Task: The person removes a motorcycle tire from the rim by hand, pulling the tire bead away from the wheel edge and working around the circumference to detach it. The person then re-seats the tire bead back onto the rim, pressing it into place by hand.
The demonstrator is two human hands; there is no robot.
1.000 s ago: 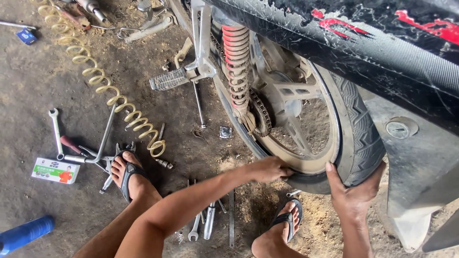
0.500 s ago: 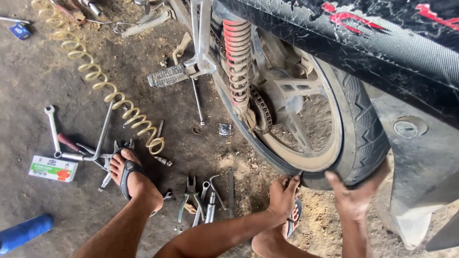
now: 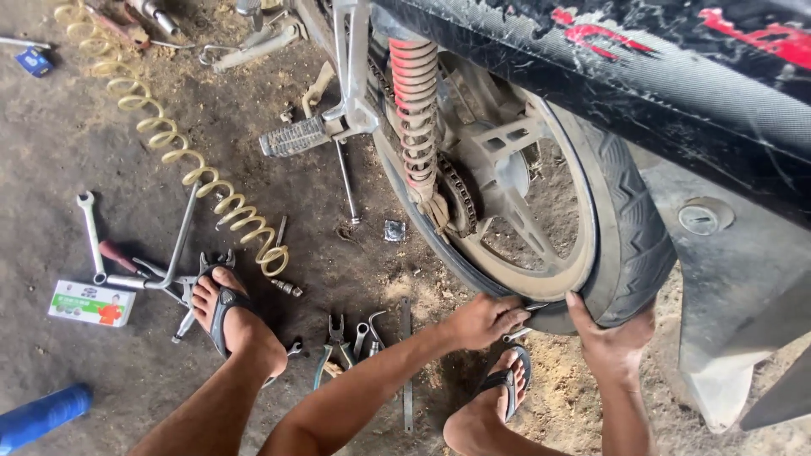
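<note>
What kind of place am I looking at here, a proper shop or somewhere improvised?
Most likely an informal motorcycle repair spot. The work is done on a bare dirt floor, spanners and pliers lie loose on it beside a coiled air hose, and both hands work at the motorcycle's rear tyre.

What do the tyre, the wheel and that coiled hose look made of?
Tyre: black rubber, matte, treaded, dusty. Wheel: probably cast metal, dull grey spokes caked in dirt. Coiled hose: likely plastic, pale yellow, slightly glossy spiral.

A coiled yellow hose (image 3: 182,160), a small box (image 3: 90,302) and a blue cylinder (image 3: 42,415) lie on the ground.
</note>
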